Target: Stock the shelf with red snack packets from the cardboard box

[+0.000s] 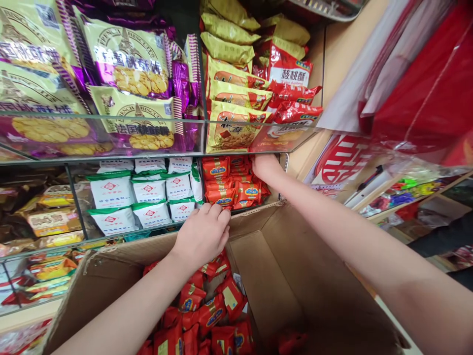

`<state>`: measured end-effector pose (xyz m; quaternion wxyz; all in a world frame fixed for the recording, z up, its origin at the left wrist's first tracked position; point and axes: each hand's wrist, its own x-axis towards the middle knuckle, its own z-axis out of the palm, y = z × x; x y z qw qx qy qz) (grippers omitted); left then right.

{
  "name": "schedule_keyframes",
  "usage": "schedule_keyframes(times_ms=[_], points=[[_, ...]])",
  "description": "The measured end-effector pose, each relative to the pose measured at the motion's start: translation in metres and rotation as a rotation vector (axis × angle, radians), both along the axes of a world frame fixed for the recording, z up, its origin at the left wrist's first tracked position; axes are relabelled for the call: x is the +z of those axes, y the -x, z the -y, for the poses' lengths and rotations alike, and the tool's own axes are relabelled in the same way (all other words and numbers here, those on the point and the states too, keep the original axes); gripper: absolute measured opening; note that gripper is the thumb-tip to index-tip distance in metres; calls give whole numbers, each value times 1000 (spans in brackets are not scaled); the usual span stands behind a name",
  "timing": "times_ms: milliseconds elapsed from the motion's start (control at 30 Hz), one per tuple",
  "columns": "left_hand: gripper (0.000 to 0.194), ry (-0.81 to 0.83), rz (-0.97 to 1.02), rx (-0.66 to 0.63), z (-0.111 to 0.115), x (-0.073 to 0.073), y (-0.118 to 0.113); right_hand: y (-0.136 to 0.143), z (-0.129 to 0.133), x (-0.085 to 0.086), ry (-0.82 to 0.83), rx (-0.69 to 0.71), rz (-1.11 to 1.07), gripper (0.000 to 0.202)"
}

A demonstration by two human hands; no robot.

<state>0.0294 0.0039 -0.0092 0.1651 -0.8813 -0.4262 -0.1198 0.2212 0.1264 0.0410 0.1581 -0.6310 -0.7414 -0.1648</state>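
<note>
Small red snack packets (pixel 218 190) fill a compartment of the shelf in the middle of the view. My left hand (pixel 203 227) is at that compartment's front edge, above the cardboard box (pixel 258 256). Its fingers are curled, and whatever is under them is hidden. My right hand (pixel 264 166) reaches into the right side of the same compartment, beside the packets; its fingers are out of sight. Inside the open box, more of the same red packets (pixel 210 313) lie loose in a heap on the left.
White-and-green packets (pixel 151 192) stand in rows left of the red ones. The upper shelf holds purple biscuit packs (pixel 129 64) and yellow packs (pixel 238 123) behind a clear front panel (pixel 148 133). Red bags (pixel 424 93) hang at the right.
</note>
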Motion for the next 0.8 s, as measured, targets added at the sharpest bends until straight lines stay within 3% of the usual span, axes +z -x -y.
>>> schedule_keyframes(times_ms=[100, 200, 400, 667, 800], points=[[15, 5, 7, -2, 0, 0, 0, -1, 25, -15, 22, 35, 9, 41], [16, 10, 4, 1, -1, 0, 2, 1, 27, -22, 113, 98, 38, 47], [18, 12, -13, 4, -1, 1, 1, 10, -7, -5, 228, 9, 1, 41], [19, 15, -23, 6, -1, 1, 3, 15, 6, -2, 297, 49, 35, 38], [21, 4, -28, 7, -1, 1, 3, 17, -4, -2, 366, 35, 34, 39]])
